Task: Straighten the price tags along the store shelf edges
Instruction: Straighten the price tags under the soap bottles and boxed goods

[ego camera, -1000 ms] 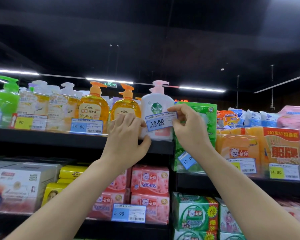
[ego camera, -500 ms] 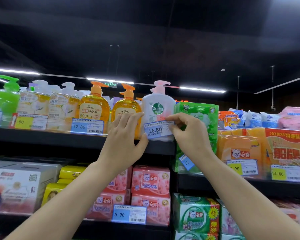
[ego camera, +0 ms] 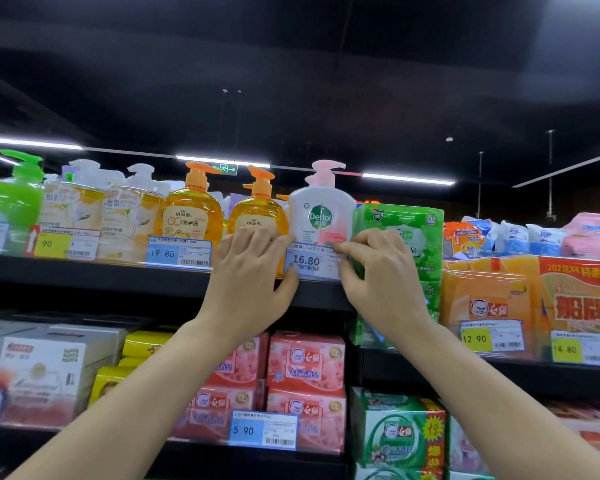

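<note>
– What is the price tag [ego camera: 309, 262] above the shelf edge [ego camera: 118, 277] made of?
– Glossy paper. The edge is matt black; the soap bottle [ego camera: 321, 216] behind is smooth white plastic.

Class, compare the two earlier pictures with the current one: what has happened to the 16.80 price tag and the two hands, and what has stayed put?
The 16.80 tag came down from in front of the Dettol bottle to the shelf edge and now sits nearly level. The left hand and right hand lowered with it, still pinching its ends. The bottle, the 19.80 tag and the 5.90 tag stayed put.
</note>
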### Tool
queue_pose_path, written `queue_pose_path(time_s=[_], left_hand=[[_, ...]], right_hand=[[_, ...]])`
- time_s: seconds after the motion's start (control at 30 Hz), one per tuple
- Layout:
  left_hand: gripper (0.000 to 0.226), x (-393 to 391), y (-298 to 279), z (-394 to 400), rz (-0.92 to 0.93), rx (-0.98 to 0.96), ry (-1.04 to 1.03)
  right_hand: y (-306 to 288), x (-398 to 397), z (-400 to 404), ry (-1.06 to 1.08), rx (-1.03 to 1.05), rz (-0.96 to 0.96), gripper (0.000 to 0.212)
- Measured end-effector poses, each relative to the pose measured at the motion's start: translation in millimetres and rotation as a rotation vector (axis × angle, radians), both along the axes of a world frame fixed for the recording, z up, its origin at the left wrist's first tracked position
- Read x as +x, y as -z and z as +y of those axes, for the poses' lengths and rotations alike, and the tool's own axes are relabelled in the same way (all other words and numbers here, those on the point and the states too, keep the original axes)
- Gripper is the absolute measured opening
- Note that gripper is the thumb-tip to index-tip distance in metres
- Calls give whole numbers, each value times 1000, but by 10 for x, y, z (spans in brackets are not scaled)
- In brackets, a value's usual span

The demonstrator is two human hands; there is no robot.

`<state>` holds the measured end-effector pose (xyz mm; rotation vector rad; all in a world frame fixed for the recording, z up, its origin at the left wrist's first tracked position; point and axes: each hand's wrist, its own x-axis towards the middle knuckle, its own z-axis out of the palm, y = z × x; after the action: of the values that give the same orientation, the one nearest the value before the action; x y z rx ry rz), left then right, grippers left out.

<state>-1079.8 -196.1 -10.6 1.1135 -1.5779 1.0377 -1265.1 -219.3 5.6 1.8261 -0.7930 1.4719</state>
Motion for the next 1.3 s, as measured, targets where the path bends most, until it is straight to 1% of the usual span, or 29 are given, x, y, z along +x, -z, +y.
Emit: queue_pose_path(time_s=[0.13,0.23,0.37,0.5,0.6,0.83,0.97,1.07,1.13,1.2,1.3], left_hand=[[43,4,17,-1,-12,-10,-3],[42,7,37,-5,-10,-11,-11],[44,-3,38,23,3,25,10],[47,-91,84,173,10,13,127],[42,-209,183,288,-39,-7,242],[37,-546,589,229,-171,21,443],[44,-725,839,85,-263,107,397],[48,-785,964,3,-320,119,345],[49,-802,1020,-42,-309,109,330],[49,-820,1059,-64,-263,98,348],[48,-881,1091,-65,-177,84,406]], right_hand=[[48,-29,49,58,10,88,35],[72,-47,70,81,25,121,40],[93,-101,117,48,53,153,41],[173,-320,223,-18,41,130,35],[309,-533,262,-26,25,100,29],[762,-979,247,82,113,135,27],[888,-1097,248,91,172,117,29],[859,-1118,290,92,153,96,26],[803,-1118,313,94,136,81,24],[720,-1099,330,99,143,72,26],[543,-1046,341,155,109,156,29]])
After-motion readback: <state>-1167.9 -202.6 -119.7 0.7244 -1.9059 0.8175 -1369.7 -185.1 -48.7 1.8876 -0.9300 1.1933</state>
